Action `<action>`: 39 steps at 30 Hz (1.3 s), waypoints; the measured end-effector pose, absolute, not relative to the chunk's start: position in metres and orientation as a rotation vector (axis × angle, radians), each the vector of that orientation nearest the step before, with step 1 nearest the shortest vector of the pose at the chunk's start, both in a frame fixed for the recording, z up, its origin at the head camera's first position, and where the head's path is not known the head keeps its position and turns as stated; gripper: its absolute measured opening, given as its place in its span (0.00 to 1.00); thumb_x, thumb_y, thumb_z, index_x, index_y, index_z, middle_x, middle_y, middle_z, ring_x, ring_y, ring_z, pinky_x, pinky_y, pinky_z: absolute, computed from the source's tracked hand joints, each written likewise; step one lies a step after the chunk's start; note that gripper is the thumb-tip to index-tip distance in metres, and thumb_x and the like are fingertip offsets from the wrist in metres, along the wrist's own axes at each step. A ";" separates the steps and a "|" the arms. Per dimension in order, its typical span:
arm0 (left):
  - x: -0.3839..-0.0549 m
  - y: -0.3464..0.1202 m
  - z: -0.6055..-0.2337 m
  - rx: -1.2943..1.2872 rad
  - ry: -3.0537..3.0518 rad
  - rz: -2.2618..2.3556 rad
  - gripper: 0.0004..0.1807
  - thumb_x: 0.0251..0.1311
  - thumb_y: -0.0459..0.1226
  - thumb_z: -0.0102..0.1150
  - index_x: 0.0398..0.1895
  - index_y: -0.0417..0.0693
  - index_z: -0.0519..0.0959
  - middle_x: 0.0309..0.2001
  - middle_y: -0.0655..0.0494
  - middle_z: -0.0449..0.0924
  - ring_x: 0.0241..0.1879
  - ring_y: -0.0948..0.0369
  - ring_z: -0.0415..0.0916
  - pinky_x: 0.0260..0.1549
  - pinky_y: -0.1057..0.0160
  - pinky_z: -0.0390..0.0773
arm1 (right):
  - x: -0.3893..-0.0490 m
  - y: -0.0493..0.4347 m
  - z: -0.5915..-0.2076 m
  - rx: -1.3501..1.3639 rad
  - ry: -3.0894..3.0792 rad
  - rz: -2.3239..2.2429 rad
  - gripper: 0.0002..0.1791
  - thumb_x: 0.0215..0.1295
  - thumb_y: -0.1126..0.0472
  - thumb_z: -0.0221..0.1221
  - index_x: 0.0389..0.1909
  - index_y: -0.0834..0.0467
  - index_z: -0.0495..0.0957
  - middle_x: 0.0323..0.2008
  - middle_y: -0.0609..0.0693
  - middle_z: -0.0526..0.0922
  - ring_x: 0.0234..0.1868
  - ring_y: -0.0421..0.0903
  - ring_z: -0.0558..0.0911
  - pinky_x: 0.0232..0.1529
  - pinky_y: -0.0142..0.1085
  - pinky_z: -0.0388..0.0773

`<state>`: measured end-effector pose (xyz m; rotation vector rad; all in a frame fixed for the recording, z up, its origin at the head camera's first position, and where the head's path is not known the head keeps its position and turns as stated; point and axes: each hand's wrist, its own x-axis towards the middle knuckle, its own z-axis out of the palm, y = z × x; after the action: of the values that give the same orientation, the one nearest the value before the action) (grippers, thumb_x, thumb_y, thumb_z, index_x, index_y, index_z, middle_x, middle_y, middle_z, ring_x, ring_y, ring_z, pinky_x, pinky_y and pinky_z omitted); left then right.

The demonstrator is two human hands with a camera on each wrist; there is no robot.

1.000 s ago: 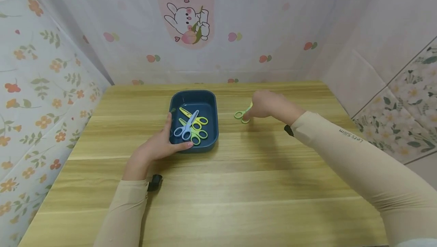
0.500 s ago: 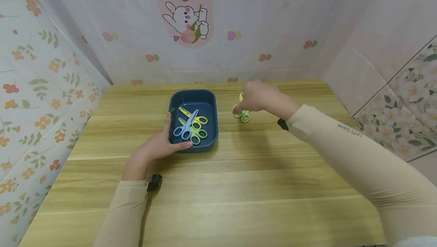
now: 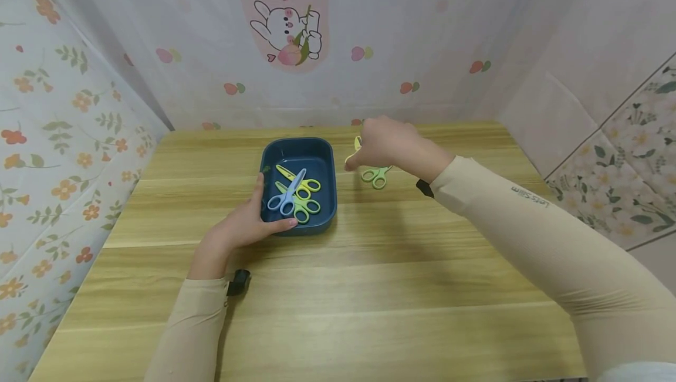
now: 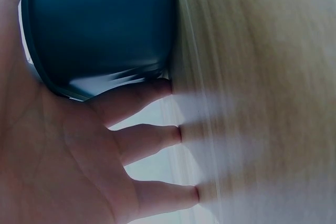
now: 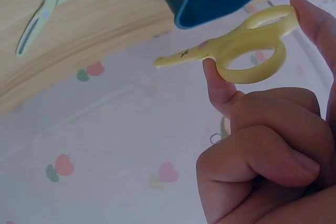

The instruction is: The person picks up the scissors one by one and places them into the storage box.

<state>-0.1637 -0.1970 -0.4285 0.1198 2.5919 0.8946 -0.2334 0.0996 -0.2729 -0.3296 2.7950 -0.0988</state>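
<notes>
Wooden table (image 3: 338,300) — blue tray (image 3: 298,147) holding three scissors (image 3: 290,194).

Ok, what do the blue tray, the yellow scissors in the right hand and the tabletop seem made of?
Blue tray: likely moulded plastic, slightly glossy; rounded corners, even color, soft highlights. Glazed ceramic is possible.
Held yellow scissors: probably plastic, smooth and fairly matte; yellow from end to end, no bare metal showing in this view.
Tabletop: wood or wood-look laminate, satin; long grain streaks, soft reflections.
</notes>
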 end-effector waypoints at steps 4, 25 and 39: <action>-0.164 -0.197 -0.429 0.116 2.587 0.902 0.79 0.54 0.77 0.64 0.84 0.59 0.15 0.86 0.30 0.43 0.81 0.31 0.55 0.77 0.31 0.62 | -0.232 0.093 -0.270 -0.341 2.790 -0.089 0.33 0.60 0.33 0.69 0.54 0.53 0.85 0.70 0.45 0.79 0.58 0.51 0.82 0.55 0.55 0.79; -0.164 -0.196 -0.429 0.119 2.585 0.883 0.79 0.54 0.78 0.62 0.84 0.59 0.14 0.86 0.31 0.40 0.82 0.31 0.53 0.77 0.31 0.61 | -0.233 0.051 -0.265 -0.403 2.818 -0.057 0.29 0.60 0.31 0.71 0.20 0.50 0.74 0.23 0.43 0.67 0.33 0.46 0.78 0.33 0.41 0.71; -0.164 -0.196 -0.428 0.108 2.582 0.870 0.79 0.54 0.78 0.62 0.84 0.59 0.14 0.86 0.31 0.41 0.82 0.30 0.52 0.76 0.30 0.62 | -0.240 0.031 -0.278 -0.452 2.778 -0.167 0.30 0.61 0.31 0.71 0.46 0.53 0.83 0.41 0.45 0.86 0.52 0.48 0.84 0.73 0.61 0.71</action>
<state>-0.1645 -0.1961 -0.4280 0.1081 2.5819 0.8705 -0.2402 0.0308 -0.2778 -0.4520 2.7784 -0.1672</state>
